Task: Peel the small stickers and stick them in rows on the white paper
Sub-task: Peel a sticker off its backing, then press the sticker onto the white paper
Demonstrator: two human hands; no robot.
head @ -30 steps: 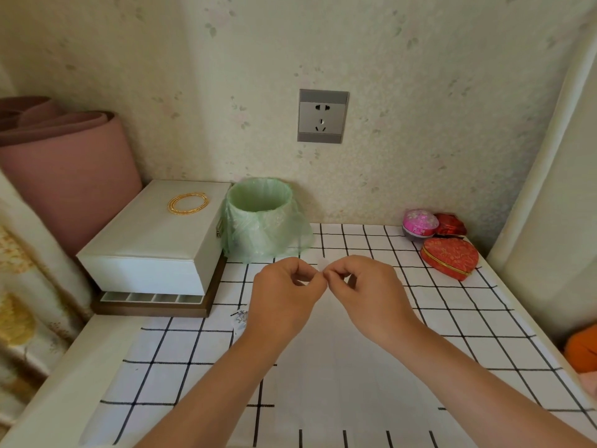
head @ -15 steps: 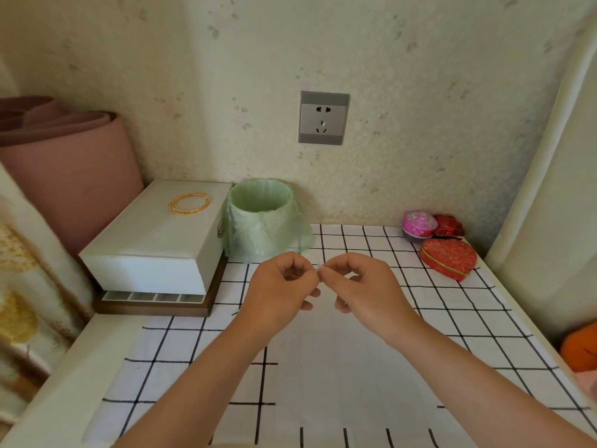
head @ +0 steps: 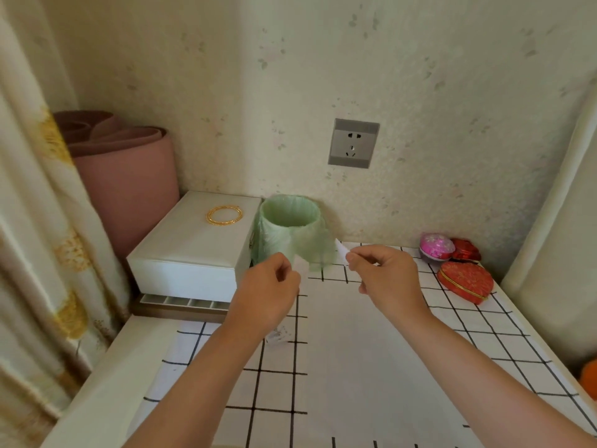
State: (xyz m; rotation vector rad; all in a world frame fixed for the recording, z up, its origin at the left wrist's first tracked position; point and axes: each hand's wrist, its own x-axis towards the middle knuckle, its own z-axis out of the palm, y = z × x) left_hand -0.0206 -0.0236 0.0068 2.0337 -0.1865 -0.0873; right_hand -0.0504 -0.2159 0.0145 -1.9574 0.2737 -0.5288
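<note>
As left hand (head: 268, 292), right hand (head: 384, 276) pinch white scraps (head: 340, 249) | detail blurred

No text, label, brand, number or sign is coming through legibly. The wall socket (head: 353, 143) is showing only its pin holes. The white box (head: 197, 244) below and left of the socket and the red heart-shaped tin (head: 465, 281) below and right of it are showing ornament only, no lettering.
</note>
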